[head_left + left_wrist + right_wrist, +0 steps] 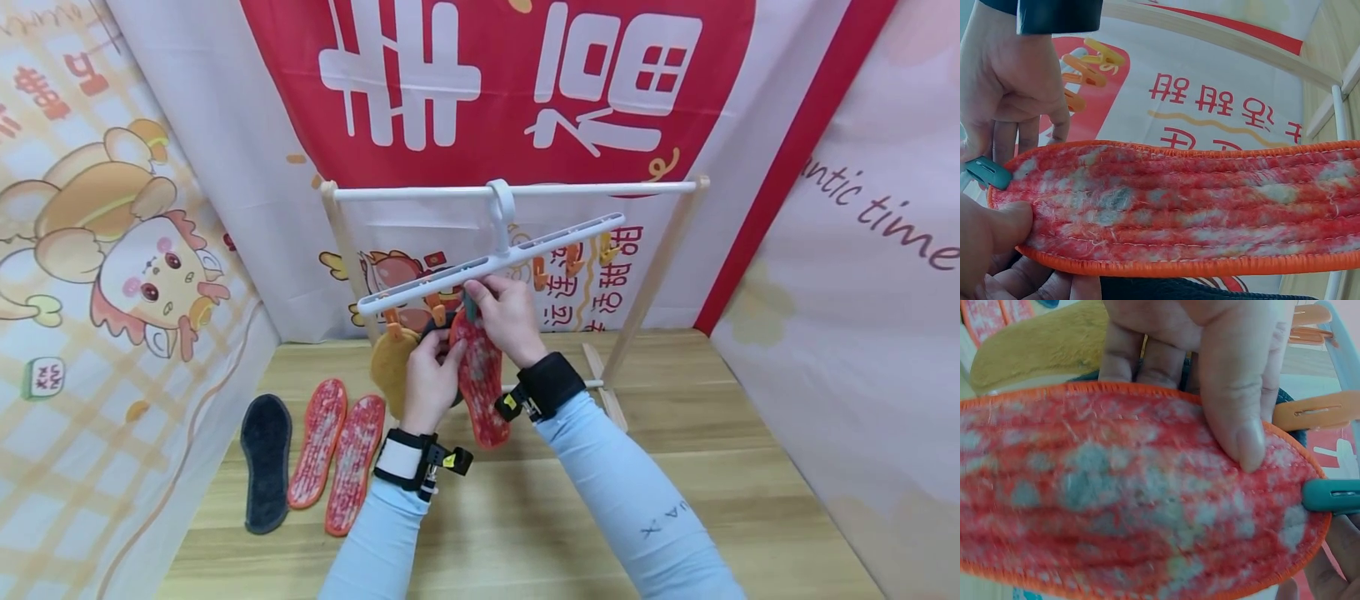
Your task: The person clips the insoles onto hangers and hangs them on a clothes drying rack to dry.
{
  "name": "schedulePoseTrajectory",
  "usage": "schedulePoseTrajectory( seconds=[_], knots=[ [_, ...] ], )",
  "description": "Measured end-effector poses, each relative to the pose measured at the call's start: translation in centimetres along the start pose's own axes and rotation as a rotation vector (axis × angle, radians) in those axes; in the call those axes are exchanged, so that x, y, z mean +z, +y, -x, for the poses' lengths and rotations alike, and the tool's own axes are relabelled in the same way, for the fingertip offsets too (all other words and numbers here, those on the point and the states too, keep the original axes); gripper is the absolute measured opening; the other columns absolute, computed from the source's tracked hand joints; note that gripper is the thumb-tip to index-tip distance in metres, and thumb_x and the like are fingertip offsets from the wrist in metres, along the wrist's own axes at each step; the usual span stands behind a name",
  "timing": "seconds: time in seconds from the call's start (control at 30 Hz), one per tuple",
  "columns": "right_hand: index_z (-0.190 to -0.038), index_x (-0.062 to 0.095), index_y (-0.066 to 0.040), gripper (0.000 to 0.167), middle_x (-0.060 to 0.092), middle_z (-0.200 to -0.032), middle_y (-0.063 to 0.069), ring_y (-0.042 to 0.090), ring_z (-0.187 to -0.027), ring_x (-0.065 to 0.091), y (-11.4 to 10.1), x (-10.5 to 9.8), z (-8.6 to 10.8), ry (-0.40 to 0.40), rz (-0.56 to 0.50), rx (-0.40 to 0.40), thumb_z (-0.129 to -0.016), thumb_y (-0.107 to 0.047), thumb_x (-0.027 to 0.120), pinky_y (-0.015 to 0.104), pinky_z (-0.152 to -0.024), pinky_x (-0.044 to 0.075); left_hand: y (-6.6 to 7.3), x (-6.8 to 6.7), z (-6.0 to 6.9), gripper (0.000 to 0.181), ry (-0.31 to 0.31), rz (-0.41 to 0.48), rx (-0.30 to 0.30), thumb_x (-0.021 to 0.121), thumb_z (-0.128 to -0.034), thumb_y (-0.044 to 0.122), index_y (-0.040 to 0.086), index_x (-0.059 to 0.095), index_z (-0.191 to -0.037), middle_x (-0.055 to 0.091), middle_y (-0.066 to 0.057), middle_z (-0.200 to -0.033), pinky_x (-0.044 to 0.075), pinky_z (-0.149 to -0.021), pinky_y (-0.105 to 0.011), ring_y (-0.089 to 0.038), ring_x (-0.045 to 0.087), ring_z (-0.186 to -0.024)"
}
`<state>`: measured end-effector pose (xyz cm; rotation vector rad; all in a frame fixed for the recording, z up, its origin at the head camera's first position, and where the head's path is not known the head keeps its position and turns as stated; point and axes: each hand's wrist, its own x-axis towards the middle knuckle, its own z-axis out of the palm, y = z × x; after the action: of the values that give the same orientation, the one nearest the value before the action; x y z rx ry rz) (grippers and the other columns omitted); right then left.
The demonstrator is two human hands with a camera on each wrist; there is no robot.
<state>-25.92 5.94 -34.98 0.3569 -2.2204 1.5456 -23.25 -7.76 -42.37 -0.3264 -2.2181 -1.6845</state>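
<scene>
As the left hand (431, 379) pinches a mottled red-and-white insole (1179, 206), orange-edged, stitched in rows, right hand (512, 323) pinching its teal clip (1334, 495)

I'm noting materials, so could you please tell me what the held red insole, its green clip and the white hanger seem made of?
The red insole looks like matte quilted textile: fuzzy fibres, stitched rows. The green clip is probably plastic, smooth with a slight sheen. The white hanger seems smooth plastic, from its slotted, moulded-looking bar; coated metal is possible.
</scene>
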Motion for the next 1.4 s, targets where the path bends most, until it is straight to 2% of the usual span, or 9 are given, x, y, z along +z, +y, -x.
schedulePoseTrajectory(
  seconds=[0.23, 0.47, 0.67, 1.03, 1.2, 1.4],
  knots=[
    [-0.111, 0.073, -0.007, 0.035, 0.072, -0.091, 0.004, 0.017, -0.076, 0.064, 0.1, -0.1, 0.1, -0.064, 0.024, 0.016, -0.098, -0.037, 0.06, 0.032, -0.064, 0.051, -0.3, -0.2, -0.5, 0.021, -0.024, -0.013, -0.02, 0.061, -0.0999, 0.015, 0.0, 0.064, -0.114, 0.069, -0.014, -0.101, 0.053, -0.075, -0.039, -0.025, 0.064, -0.084],
    [-0.12, 0.07, -0.011, 0.039, 0.072, -0.107, 0.004, 0.015, -0.095, 0.067, 0.4, -0.7, 0.2, -0.079, -0.015, 0.053, -0.097, -0.041, 0.062, 0.036, -0.08, 0.055, -0.3, 0.2, -1.0, 0.024, -0.074, -0.042, -0.053, 0.06, -0.1006, 0.019, 0.001, 0.065, -0.116, 0.069, -0.014, -0.103, 0.055, -0.079, -0.04, -0.025, 0.065, -0.089],
    [-0.118, 0.071, -0.008, 0.041, 0.073, -0.106, 0.006, 0.015, -0.096, 0.067, 0.7, -1.2, -0.1, -0.096, -0.001, 0.06, -0.096, -0.042, 0.063, 0.036, -0.081, 0.055, -0.5, 0.5, -1.6, 0.026, -0.102, -0.032, -0.071, 0.06, -0.1005, 0.019, 0.0, 0.064, -0.117, 0.068, -0.016, -0.104, 0.053, -0.081, -0.042, -0.027, 0.065, -0.092],
    [-0.119, 0.071, -0.007, 0.041, 0.073, -0.106, 0.007, 0.017, -0.095, 0.068, 1.4, -2.3, -0.3, -0.108, 0.007, 0.06, -0.097, -0.041, 0.062, 0.037, -0.082, 0.055, -1.6, 0.3, -2.2, 0.031, -0.106, -0.046, -0.125, 0.059, -0.1013, 0.027, 0.002, 0.062, -0.12, 0.066, -0.015, -0.11, 0.053, -0.083, -0.042, -0.027, 0.063, -0.097],
    [-0.124, 0.068, -0.009, 0.049, 0.072, -0.113, 0.006, 0.019, -0.104, 0.066, 1.4, -3.3, 0.3, -0.117, 0.002, 0.075, -0.097, -0.048, 0.059, 0.04, -0.09, 0.052, -1.8, 0.1, -2.2, 0.033, -0.125, -0.048, -0.157, 0.059, -0.1011, 0.028, 0.003, 0.061, -0.122, 0.065, -0.014, -0.112, 0.052, -0.086, -0.043, -0.027, 0.062, -0.101],
    [-0.123, 0.069, -0.009, 0.046, 0.07, -0.114, 0.006, 0.019, -0.107, 0.064, 1.5, -4.8, 1.5, -0.11, 0.031, 0.033, -0.098, -0.046, 0.059, 0.041, -0.092, 0.051, -2.0, -0.1, -1.9, 0.036, -0.152, -0.071, -0.178, 0.06, -0.1007, 0.03, 0.004, 0.061, -0.125, 0.065, -0.015, -0.114, 0.052, -0.089, -0.043, -0.028, 0.062, -0.103]
  ],
)
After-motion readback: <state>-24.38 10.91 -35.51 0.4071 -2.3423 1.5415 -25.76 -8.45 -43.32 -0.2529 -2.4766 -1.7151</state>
